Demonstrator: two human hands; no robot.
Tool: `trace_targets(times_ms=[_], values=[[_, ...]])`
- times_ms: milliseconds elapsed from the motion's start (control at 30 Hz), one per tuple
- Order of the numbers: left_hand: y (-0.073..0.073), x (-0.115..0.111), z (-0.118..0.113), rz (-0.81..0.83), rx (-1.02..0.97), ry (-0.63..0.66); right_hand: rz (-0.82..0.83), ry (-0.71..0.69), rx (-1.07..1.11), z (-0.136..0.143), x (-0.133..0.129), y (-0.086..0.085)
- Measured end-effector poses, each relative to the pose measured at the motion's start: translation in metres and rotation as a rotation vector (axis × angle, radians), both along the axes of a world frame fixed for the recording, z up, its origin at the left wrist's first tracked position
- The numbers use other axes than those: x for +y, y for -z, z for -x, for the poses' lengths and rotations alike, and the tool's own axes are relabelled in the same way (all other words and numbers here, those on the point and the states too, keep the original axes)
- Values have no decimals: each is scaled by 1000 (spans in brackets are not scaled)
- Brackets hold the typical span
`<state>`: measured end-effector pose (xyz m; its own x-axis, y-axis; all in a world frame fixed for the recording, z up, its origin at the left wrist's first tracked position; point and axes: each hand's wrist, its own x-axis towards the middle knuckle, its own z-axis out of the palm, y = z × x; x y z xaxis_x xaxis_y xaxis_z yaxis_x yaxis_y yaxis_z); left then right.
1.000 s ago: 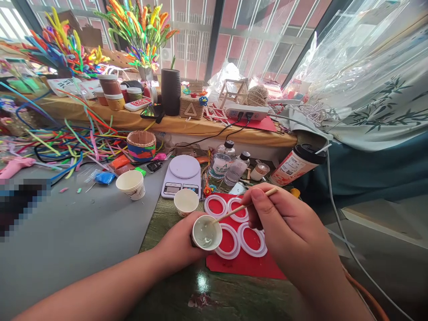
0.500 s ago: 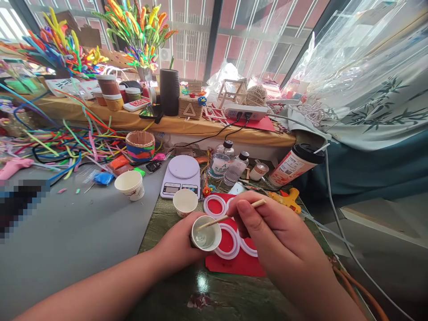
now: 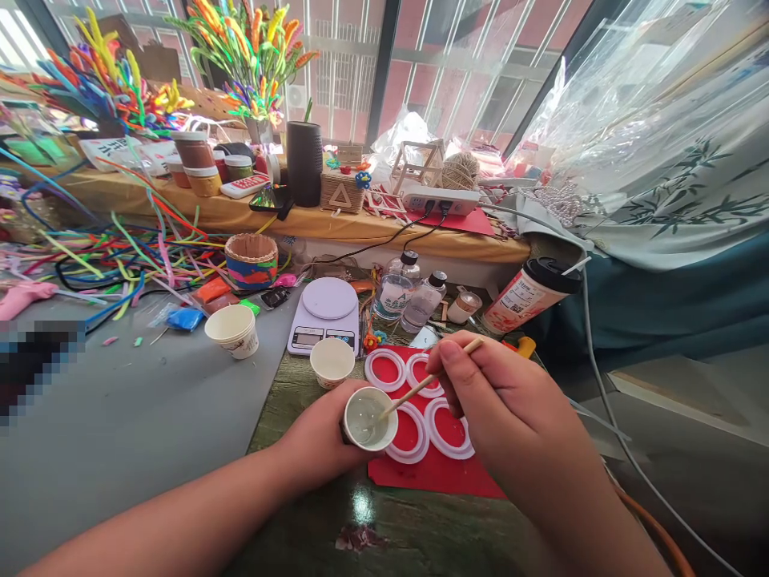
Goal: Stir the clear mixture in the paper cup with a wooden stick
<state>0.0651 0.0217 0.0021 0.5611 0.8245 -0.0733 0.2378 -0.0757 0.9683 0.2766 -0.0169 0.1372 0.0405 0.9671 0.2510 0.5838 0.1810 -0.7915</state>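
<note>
My left hand (image 3: 328,425) is wrapped round a paper cup (image 3: 356,439) with clear liquid in it. Between the thumb and fingers of my right hand (image 3: 501,401) is a thin wooden stick (image 3: 420,385), slanting down so that its lower end dips inside the cup's right side. Several white ring-shaped moulds (image 3: 450,453) lie on a red sheet (image 3: 432,478), partly behind the cup and my right hand. Just beyond the held cup stands another paper cup (image 3: 332,377).
A kitchen scale (image 3: 329,298) sits behind the cups, with clear bottles (image 3: 424,306) to its right. Stacked paper cups (image 3: 234,340) stand on the left. A lidded drink cup (image 3: 532,296) leans at the right. Colourful pipe cleaners (image 3: 108,264) cover the far left.
The stick's tip has moved from the left side of the cup to its right side. My right hand has shifted right, uncovering more of the moulds; my left hand stays put.
</note>
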Motion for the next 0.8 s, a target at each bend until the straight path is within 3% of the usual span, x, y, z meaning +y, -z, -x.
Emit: trace_targets(times_ms=[67,233,400,567,633,733,800], values=[[0,0,0,-12,9,-5,-16,-1,6,1,1,1],[0,0,0,-6,-7,9,18,-292,33,3,-4,-4],[0,0,0,1,3,1,7,-53,32,1,-1,-2],[-1,0,0,-13,-5,2,19,-252,73,4,-1,0],[0,-1,0,-18,-16,10,17,-213,39,5,-2,0],[1,-1,0,-35,-20,11,-3,-32,11,4,-2,0],[2,-1,0,-39,-15,2,-7,-49,44,4,-2,1]])
